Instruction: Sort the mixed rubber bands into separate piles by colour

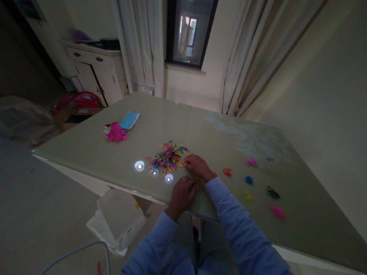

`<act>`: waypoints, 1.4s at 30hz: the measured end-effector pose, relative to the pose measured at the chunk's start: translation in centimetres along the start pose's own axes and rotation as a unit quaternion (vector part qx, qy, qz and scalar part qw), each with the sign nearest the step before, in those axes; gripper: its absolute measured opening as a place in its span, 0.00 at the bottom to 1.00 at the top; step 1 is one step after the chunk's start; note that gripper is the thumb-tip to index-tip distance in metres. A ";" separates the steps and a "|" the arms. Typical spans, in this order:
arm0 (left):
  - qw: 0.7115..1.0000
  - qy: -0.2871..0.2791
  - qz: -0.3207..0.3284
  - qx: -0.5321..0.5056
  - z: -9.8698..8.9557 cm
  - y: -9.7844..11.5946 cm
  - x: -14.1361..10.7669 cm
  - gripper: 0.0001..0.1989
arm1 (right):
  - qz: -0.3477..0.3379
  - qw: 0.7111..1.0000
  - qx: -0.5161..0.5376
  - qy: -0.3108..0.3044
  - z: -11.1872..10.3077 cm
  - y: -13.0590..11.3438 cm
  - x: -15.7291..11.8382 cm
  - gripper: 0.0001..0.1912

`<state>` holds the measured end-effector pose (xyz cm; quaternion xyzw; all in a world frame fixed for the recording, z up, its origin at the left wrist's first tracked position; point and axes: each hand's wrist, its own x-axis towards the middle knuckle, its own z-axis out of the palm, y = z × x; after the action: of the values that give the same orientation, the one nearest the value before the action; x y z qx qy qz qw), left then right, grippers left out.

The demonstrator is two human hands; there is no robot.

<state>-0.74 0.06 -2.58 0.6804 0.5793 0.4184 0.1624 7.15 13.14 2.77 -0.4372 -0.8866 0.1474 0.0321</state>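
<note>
A loose heap of small multicoloured bands (169, 158) lies near the table's front edge. My right hand (198, 166) is at the right side of the heap, its fingers pinched together at a bit of red or orange. My left hand (183, 192) rests by the front edge, just below the heap, with fingers curled; what they hold, if anything, is hidden. To the right lie small separate piles: red (227, 172), blue (249, 180), yellow (247, 196), black (273, 193), pink (251, 161) and another pink (277, 212).
A blue face mask (130, 120) and crumpled pink material (116, 132) lie at the table's back left. Bright light reflections show left of the heap. The table's front edge (133, 192) runs before my body. A white cabinet (103, 72) stands behind.
</note>
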 end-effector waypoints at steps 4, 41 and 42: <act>1.000 0.006 0.005 -0.010 0.0 0.1 0.0 0.07 | 0.000 1.000 -0.019 -0.010 0.3 0.1 -0.1 0.11; 1.000 -0.009 0.007 0.004 -0.4 0.4 0.1 0.07 | 0.044 0.989 0.128 0.050 0.9 0.3 -1.0 0.07; 1.000 -0.011 0.006 0.002 -0.4 0.4 0.1 0.07 | 0.045 0.985 0.154 0.060 0.7 0.4 -1.3 0.06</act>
<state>-0.83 -0.06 -2.05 0.6889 0.5743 0.4105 0.1645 8.09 12.15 2.07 -0.4745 -0.8292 0.2573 0.1453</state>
